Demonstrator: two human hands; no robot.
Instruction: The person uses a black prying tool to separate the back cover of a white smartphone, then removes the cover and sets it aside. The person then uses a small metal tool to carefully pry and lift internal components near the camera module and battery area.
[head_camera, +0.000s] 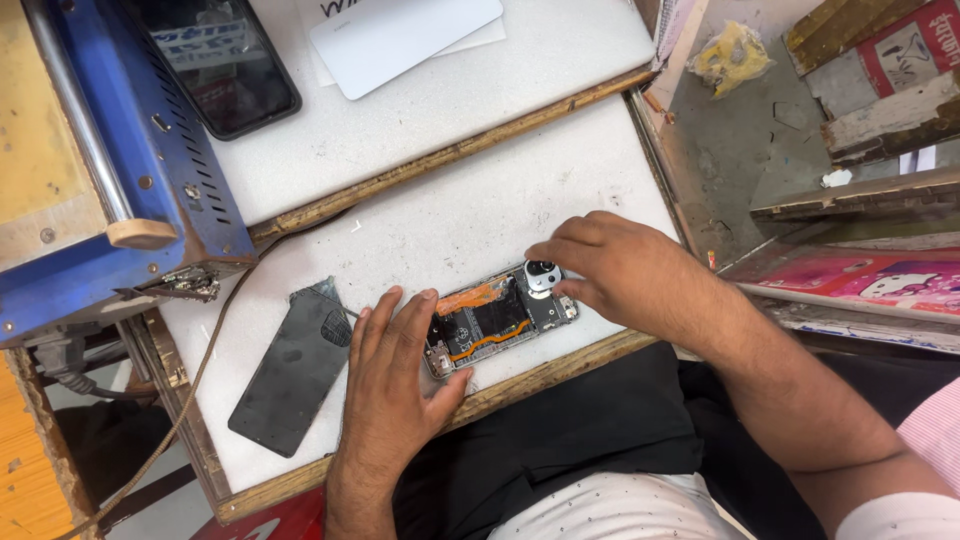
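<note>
An opened phone (497, 318) lies on the white worktable (450, 215), its circuit board, orange flex cable and round camera module (541, 278) exposed. My left hand (395, 370) rests flat beside the phone's left end, thumb and fingers touching its edge and steadying it. My right hand (610, 265) sits over the phone's right end, fingertips on the camera module. A dark removed back panel (295, 365) lies flat to the left of my left hand.
A blue machine (110, 150) with a metal bar stands at the left, a dark phone (225, 60) leaning on it. A white card (400, 35) lies at the back. A cable (200, 380) runs down the left edge. Scrap wood and paper fill the right side.
</note>
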